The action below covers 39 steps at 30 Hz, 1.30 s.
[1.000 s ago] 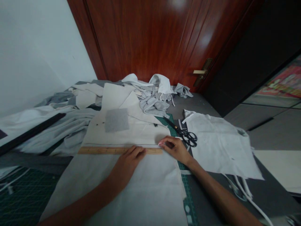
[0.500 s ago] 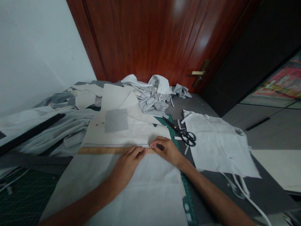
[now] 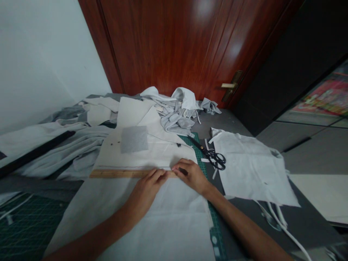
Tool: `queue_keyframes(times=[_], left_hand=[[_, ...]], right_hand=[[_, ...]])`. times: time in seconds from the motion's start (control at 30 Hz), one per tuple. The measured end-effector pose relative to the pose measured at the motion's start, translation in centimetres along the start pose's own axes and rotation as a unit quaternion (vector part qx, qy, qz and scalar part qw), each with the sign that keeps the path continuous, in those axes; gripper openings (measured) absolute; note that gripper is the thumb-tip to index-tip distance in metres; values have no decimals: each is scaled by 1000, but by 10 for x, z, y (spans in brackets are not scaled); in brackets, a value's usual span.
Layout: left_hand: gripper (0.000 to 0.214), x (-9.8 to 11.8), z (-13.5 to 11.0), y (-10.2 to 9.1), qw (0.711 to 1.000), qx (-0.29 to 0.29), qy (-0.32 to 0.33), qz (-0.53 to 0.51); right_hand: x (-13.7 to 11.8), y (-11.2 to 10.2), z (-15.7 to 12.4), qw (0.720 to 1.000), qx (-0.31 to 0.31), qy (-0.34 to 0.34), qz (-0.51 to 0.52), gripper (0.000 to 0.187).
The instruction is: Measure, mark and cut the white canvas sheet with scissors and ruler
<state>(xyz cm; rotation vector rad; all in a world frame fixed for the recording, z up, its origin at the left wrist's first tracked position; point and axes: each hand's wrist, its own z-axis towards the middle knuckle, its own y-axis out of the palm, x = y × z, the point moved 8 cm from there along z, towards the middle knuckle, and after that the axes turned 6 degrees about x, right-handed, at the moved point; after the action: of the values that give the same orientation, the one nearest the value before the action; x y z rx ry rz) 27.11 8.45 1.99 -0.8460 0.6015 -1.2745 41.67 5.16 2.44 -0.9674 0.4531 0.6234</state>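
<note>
A wooden ruler (image 3: 116, 173) lies flat across white cloth (image 3: 152, 221), and its right end disappears under my hands. My left hand (image 3: 144, 192) rests on the ruler with its fingers spread. My right hand (image 3: 190, 175) sits beside it at the ruler's right end, pinching a small dark object (image 3: 183, 171) whose kind I cannot make out. Beyond the ruler, a grey fabric patch (image 3: 134, 139) lies on cream cloth (image 3: 144, 156). Black-handled scissors (image 3: 216, 160) lie to the right of my right hand.
A green cutting mat (image 3: 214, 224) runs under the cloth. A loose white cloth piece (image 3: 252, 166) lies to the right, with white cords (image 3: 282, 228) below it. Crumpled grey and white fabric (image 3: 176, 116) is heaped at the back. A long black bar (image 3: 38, 152) lies at left.
My right hand has slid left along the ruler, closer to my left hand, and now covers the ruler's right end. My left hand has barely moved.
</note>
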Motion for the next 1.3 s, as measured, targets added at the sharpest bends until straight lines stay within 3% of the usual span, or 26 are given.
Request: queue_keyframes(times=[0.53, 1.3], left_hand=[[52, -3, 3, 0, 1000, -11, -21, -1], [51, -6, 0, 5, 999, -25, -30, -15]], right_hand=[[2, -6, -1, 997, -52, 39, -43, 12], [8, -14, -2, 997, -55, 32, -37, 11]])
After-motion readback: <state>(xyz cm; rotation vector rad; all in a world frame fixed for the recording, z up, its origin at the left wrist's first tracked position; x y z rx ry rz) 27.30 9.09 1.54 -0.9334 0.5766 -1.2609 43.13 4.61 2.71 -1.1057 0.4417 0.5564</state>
